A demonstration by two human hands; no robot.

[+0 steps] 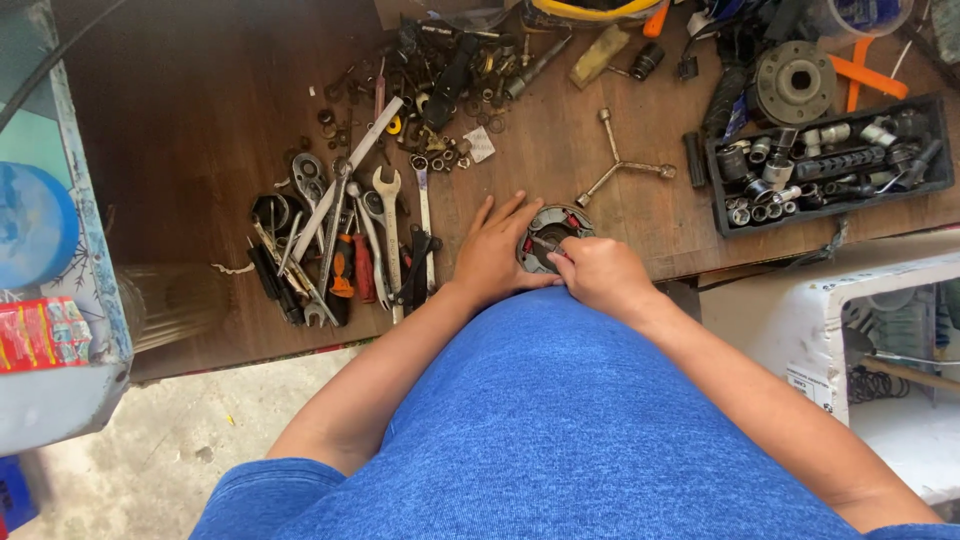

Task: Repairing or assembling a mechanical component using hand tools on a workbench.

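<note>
We rest our left hand [492, 252] flat, fingers spread, against the round metal clutch-like part [552, 235] at the bench [200, 120] edge; our right hand [598, 272] has its grip pinched on a thin tool over it. Wrenches [385, 215] lie left.

A blue knitted short-sleeved shirt with a fine heathered texture is worn, its sleeves ending well above the elbows, while both forearms, the left hand [492, 255] and the right hand [600, 275] are left bare.
</note>
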